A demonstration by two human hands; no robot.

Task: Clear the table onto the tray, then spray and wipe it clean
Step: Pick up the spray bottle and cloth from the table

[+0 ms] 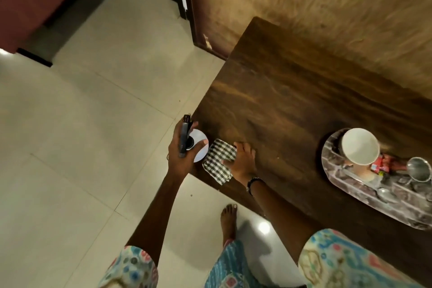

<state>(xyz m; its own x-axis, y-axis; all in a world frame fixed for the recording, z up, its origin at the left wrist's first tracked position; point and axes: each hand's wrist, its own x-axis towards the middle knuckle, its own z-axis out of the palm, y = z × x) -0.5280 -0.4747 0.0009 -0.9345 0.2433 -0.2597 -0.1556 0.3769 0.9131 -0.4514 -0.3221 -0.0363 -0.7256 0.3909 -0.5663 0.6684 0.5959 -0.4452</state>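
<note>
Two stages look done or underway: clearing, then spray/wipe. Clearing first: the oval patterned tray (364,196) sits on the counter (292,91) at the right, w/ a white cup (361,146) tipped on its side, a red packet (383,165), a steel tumbler (419,168) and a spoon (383,193) all on it. Rest of the counter shows bare wood apart from the cloth, so I'd judge clearing complete.

Spray/wipe: left hand (180,149) is wrapped round the neck and trigger of a white spray bottle (197,146), held at the counter's near-left corner, nozzle pointing roughly away from the person. Right hand (242,159) presses a black-and-white checked cloth (218,160) against the counter at that same corner; fingers curl over the cloth's edge, so it's gripped, not just lying under a flat palm. Cloth and bottle are just beside each other.

Can't tell from the frame whether the wood is wet or how much has been sprayed; picture is a bit blurred and no droplets visible. Cloth is at the corner w/ most of the surface ahead of it, so wiping seems at its early part. Left to do, as I read it: wipe across toward the tray end, poss. incl. the area under the tray.
</note>
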